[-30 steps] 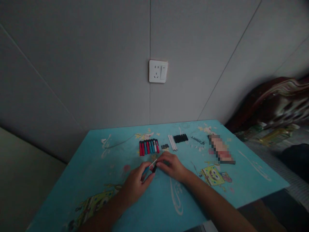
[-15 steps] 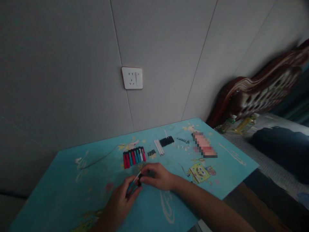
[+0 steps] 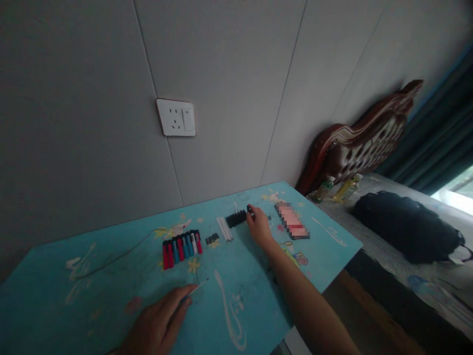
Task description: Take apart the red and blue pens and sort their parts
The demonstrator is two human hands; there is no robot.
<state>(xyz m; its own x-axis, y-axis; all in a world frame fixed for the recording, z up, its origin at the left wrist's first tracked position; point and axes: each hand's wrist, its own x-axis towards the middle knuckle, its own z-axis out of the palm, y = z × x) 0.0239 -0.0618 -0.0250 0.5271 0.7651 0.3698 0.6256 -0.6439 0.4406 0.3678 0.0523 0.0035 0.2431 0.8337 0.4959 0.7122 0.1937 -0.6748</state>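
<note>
My left hand [image 3: 158, 315] is closed over the front part of the table, gripping a thin white pen refill [image 3: 199, 286] with a dark tip pointing to the right. A bit of blue shows at its fingers, mostly hidden. Farther back, my right hand [image 3: 258, 224] has its fingers pinched on a small black tube [image 3: 249, 209] at the right end of a row of similar black tubes [image 3: 235, 218]. White sticks [image 3: 224, 229] lie just left of that row.
Red, blue and white pen barrels [image 3: 182, 249] lie in a row, with small dark clips [image 3: 212, 239] beside them. A blurred-out pink item [image 3: 291, 220] lies at the right of the blue table [image 3: 121, 281]. A bed with bottles [image 3: 347, 188] and a black bag [image 3: 406, 227] stands beyond.
My right hand has left my left hand and reached back and right to the black tubes. The left hand keeps the refill, lower and farther left in view. The camera has turned right.
</note>
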